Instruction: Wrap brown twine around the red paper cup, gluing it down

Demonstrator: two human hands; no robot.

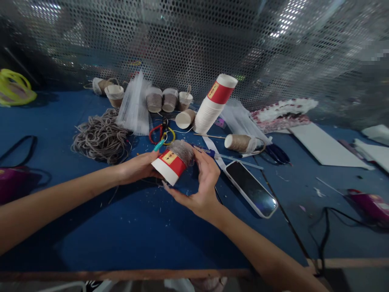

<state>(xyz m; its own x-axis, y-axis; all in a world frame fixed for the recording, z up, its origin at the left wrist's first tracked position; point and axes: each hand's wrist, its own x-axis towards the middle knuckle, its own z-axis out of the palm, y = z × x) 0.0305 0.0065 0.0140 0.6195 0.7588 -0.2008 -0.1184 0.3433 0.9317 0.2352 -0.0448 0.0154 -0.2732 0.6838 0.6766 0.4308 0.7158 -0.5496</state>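
Two grips closed on paper cup (170,163): left hand (136,167), right hand (204,187); axis slanted, rim lower-left.

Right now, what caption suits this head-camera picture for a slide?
Left hand and right hand hold a partly twine-wrapped paper cup over a blue table, beside a phone.

left hand (138,167) and right hand (203,187) grip a paper cup (172,161) tilted on its side, part wrapped in twine, above blue surface (127,227). phone (251,188) lies just right; cup stack (214,103) and loose twine pile (101,138) sit farther back.
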